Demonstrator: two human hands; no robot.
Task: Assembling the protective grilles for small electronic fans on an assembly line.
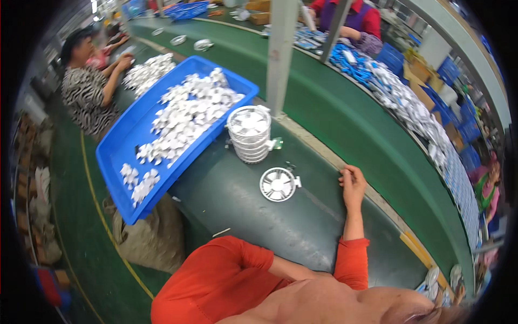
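My right hand [353,185] rests by the ledge between the table and the green conveyor, its fingers loosely curled in and nothing visible in them. My left forearm [291,268] lies bent across in front of me; the left hand is hidden. To the left of my right hand, a single white round fan frame with a fan blade in it [278,184] lies flat on the dark green table [237,202]. Behind it stands a stack of similar round fan frames [250,136], the top one with a white fan blade inside.
A blue tray [121,186] holds many white fan blades. A metal post [279,59] rises behind the stack. The green conveyor [388,162] curves past on the right. A person in a zebra-striped top [89,86] sits at far left beside a white pile. A sack [154,240] stands under the tray.
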